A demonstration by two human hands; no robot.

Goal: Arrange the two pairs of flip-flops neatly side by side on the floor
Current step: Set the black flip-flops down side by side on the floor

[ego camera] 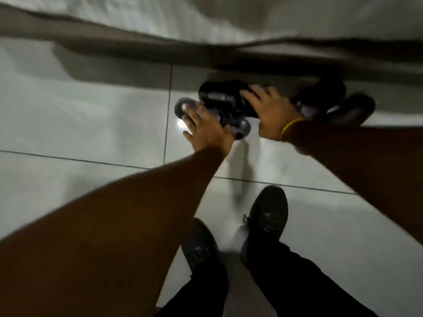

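Left hand point(206, 126) laid flat, fingers spread, on a dark flip-flop point(238, 126), right hand point(270, 110) spread over another black flip-flop point(219, 94) — grip unclear — pale tiled floor point(91, 124) beneath.

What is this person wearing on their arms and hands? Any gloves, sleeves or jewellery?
No gloves and no sleeves show: both forearms are bare as far as the picture reaches. The left hand carries nothing. The right hand has a thin yellow band around its wrist. The picture is motion-blurred, so finer details such as rings cannot be told.
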